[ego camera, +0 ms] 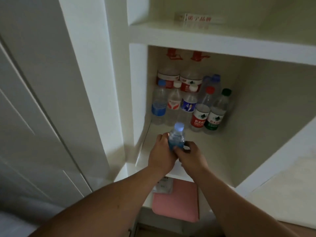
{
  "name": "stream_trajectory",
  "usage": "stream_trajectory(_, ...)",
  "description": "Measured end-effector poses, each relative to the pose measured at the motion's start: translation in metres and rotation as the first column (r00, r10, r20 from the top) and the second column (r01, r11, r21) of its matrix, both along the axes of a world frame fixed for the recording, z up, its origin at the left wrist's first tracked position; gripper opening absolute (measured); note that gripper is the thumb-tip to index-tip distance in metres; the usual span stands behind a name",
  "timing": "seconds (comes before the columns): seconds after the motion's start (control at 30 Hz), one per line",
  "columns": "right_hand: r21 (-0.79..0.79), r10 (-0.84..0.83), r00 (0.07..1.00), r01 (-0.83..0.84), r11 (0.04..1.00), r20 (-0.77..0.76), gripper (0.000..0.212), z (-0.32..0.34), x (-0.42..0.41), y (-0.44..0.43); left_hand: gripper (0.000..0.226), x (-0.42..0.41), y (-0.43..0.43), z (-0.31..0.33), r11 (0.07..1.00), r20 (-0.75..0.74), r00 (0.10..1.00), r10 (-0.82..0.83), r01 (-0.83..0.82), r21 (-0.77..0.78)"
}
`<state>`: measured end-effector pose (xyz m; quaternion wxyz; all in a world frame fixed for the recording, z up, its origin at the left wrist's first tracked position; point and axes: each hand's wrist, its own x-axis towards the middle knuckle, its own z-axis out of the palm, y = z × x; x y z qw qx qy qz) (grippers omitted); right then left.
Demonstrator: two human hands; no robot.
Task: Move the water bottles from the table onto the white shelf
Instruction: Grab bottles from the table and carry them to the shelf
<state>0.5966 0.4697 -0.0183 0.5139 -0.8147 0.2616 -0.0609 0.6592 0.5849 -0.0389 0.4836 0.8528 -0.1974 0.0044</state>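
A small clear water bottle point(176, 136) with a blue label and a pale blue cap stands upright near the front of the white shelf point(213, 151). My left hand point(160, 153) wraps its left side and my right hand point(189, 155) grips its right side. Behind it, several water bottles stand in rows against the back: a blue-label one point(159, 105), a red-label one point(200, 113), a green-label one point(216, 115), and two large jugs point(179, 77) with red handles.
An upper shelf board point(222, 40) overhangs the compartment, with a small red-and-white box point(196, 19) on it. The cabinet's white side wall point(138, 82) stands to the left. A pink flat item point(177, 200) lies in the compartment below. A white door panel point(42, 100) fills the left.
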Motion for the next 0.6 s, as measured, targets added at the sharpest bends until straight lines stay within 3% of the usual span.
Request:
stream_trajectory(0.13,-0.033,-0.038,0.999,0.039,0.999,0.015,0.044,-0.004,0.030,0.005,0.044,0.022,-0.007,-0.018,0.993,0.036,0.996,0.083,-0.079,-0.085)
stream_trajectory(0.27,-0.097,0.002,1.000,-0.003,0.995,-0.010,0.043,-0.012,0.066,0.006,0.059,0.028,-0.004,-0.036,0.954,0.063,0.953,0.295,-0.289,-0.085)
stream_trajectory(0.4,-0.108,0.039,0.998,-0.045,0.993,-0.053,0.048,-0.018,0.099,0.008,0.023,0.034,-0.005,-0.042,0.959,-0.019,0.964,0.264,-0.265,-0.098)
stream_trajectory(0.53,-0.135,0.061,0.997,-0.066,0.989,-0.043,0.049,-0.026,0.120,0.014,0.013,0.059,-0.005,-0.052,0.976,0.068,0.973,0.218,-0.219,0.000)
stream_trajectory(0.6,-0.145,0.081,0.995,-0.088,0.986,-0.050,0.052,-0.030,0.126,0.019,0.010,0.065,-0.002,-0.054,0.963,0.045,0.962,0.268,-0.266,-0.044)
